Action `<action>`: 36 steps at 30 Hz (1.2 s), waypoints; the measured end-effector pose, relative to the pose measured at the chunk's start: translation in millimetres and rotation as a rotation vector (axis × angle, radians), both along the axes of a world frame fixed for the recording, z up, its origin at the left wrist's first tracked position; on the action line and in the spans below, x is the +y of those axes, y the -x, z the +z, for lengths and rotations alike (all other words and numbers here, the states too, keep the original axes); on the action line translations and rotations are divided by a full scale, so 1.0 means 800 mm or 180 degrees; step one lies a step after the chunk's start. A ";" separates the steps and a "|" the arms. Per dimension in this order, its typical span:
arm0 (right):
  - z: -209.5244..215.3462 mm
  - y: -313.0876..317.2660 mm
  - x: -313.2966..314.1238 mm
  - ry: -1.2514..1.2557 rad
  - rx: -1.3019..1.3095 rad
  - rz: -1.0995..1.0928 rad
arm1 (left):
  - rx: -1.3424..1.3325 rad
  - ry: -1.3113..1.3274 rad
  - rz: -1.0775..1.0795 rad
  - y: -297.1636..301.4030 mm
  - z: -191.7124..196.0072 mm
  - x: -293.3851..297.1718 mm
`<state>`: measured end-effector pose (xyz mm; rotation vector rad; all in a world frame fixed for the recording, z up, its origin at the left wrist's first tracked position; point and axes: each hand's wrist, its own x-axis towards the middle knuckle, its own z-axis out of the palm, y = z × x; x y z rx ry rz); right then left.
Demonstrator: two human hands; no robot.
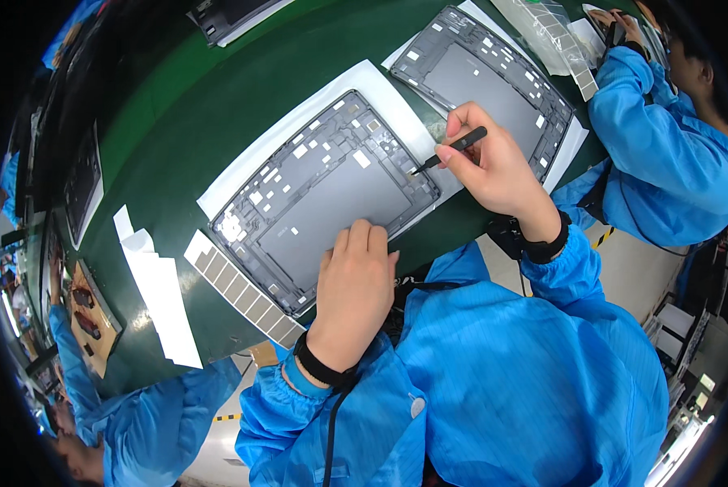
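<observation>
A dark grey tablet back housing [319, 215] lies in front of me on white sheet material [299, 122], with small white patches dotted over its inner side. My left hand [356, 280] rests on the housing's near edge, fingers laid over the rim and holding nothing. Between the thumb and fingers of my right hand [489, 166] are black tweezers [461, 142]. Their fine tip points down at the housing's right end; whether it touches or pinches anything is too small to tell. At the housing's left end lies a strip of grey rectangular stickers [242, 288].
A second tablet housing [485, 73] lies at the back right, beside clear plastic sheets [546, 36]. White paper strips [157, 284] sit on the green table [161, 154] at left. Co-workers in blue sit at right [664, 154] and lower left [153, 414].
</observation>
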<state>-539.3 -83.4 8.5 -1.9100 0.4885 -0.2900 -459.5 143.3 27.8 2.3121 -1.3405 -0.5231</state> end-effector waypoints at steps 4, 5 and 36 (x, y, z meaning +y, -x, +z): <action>0.002 0.002 -0.001 0.0118 -0.0049 -0.0048 | -0.0105 -0.0071 -0.0026 -0.006 -0.010 -0.002; 0.003 0.001 -0.001 0.0078 -0.0046 -0.0089 | -0.0098 -0.0058 -0.0025 -0.007 -0.010 -0.002; 0.005 0.001 0.011 0.0892 -0.0036 -0.0364 | -0.2401 0.0303 -0.0063 0.034 -0.058 -0.082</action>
